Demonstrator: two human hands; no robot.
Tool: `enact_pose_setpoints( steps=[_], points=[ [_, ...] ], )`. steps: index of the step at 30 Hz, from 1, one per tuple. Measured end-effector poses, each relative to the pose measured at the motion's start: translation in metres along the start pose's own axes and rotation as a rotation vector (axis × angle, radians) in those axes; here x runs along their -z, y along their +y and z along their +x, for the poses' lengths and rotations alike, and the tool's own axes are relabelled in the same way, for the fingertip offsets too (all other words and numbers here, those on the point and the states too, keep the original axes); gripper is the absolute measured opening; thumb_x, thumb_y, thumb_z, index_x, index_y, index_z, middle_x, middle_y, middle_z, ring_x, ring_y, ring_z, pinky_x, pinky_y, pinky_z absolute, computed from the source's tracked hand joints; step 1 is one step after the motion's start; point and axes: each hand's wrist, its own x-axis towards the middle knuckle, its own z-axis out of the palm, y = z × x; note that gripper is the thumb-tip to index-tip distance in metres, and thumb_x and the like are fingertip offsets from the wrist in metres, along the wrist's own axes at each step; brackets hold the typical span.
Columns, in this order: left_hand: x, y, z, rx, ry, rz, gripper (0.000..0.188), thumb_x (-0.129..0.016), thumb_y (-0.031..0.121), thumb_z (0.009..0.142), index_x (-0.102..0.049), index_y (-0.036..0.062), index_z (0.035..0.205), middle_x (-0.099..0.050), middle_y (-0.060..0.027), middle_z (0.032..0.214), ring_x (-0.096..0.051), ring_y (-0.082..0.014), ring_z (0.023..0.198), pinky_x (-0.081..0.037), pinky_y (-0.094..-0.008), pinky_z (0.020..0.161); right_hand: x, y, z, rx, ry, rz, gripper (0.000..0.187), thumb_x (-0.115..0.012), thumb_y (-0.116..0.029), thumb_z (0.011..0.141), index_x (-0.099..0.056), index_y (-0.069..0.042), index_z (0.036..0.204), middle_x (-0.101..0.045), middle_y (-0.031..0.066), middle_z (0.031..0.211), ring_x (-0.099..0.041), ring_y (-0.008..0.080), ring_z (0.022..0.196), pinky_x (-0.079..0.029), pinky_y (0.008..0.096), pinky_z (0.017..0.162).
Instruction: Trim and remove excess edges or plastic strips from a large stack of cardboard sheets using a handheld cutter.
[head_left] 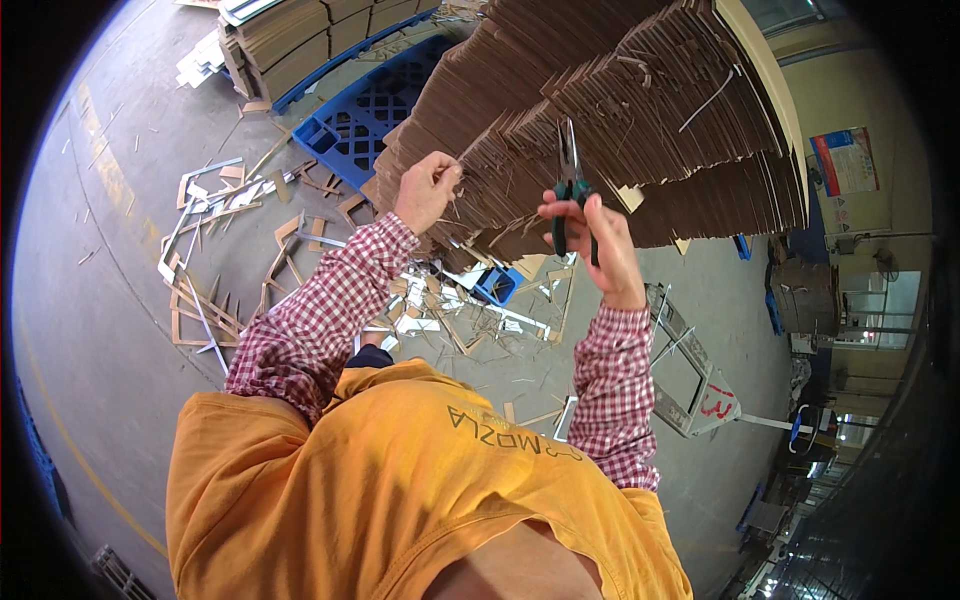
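A big stack of flat brown cardboard sheets (640, 110) leans ahead of me on a blue plastic pallet (350, 125). My left hand (425, 190) pinches a thin strap or cardboard edge at the stack's lower left side. My right hand (600, 235) holds green-handled scissors (572, 185), blades pointing up into the stack's edge. Both sleeves are red and white check over a yellow vest.
Cardboard offcuts and white strips (215, 250) litter the grey concrete floor below the stack. Another pile of brown cartons (300, 40) stands at the upper left. A framed cardboard piece (685, 375) lies on the floor to my right. Equipment and a wall poster stand far right.
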Motion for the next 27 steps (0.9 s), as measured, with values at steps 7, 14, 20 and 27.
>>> enact_pose_setpoints(
  steps=[7,14,20,27],
  points=[
    [0.014,-0.019,-0.008,0.100,0.002,0.030,0.017,-0.052,0.016,0.085,-0.055,-0.0008,0.086,-0.057,-0.0047,0.067,-0.054,-0.0089,0.054,-0.044,-0.0236,0.050,0.006,0.022,-0.002,0.072,-0.067,0.276,0.047,-0.037,-0.043,0.091,-0.051,-0.002,0.072,-0.054,0.0123,0.088,-0.050,0.0189,0.072,-0.044,0.0309,0.055],
    [0.039,-0.032,-0.008,0.117,0.069,0.103,0.018,-0.050,0.016,0.085,-0.057,-0.0007,0.084,-0.058,-0.0042,0.067,-0.054,-0.0086,0.054,-0.044,-0.0233,0.052,0.014,0.036,-0.055,-0.119,-0.151,-0.188,0.047,-0.046,-0.039,0.089,-0.061,0.006,0.089,-0.057,0.0153,0.105,-0.056,0.0193,0.089,-0.048,0.0311,0.069],
    [0.004,-0.002,-0.004,0.059,-0.037,0.006,0.019,-0.050,0.016,0.085,-0.056,-0.0024,0.086,-0.059,-0.0054,0.068,-0.054,-0.0089,0.054,-0.043,-0.0235,0.051,0.024,0.008,-0.014,0.021,0.048,0.005,0.045,-0.040,-0.037,0.092,-0.060,0.003,0.087,-0.056,0.0170,0.106,-0.057,0.0200,0.087,-0.049,0.0319,0.068],
    [0.034,-0.023,-0.013,0.144,0.004,0.092,0.019,-0.050,0.017,0.086,-0.056,-0.0014,0.084,-0.058,-0.0036,0.067,-0.054,-0.0083,0.055,-0.044,-0.0219,0.052,0.006,0.041,-0.055,-0.131,-0.130,-0.158,0.045,-0.044,-0.037,0.090,-0.061,0.005,0.090,-0.057,0.0143,0.106,-0.056,0.0191,0.094,-0.048,0.0294,0.070]
  ],
)
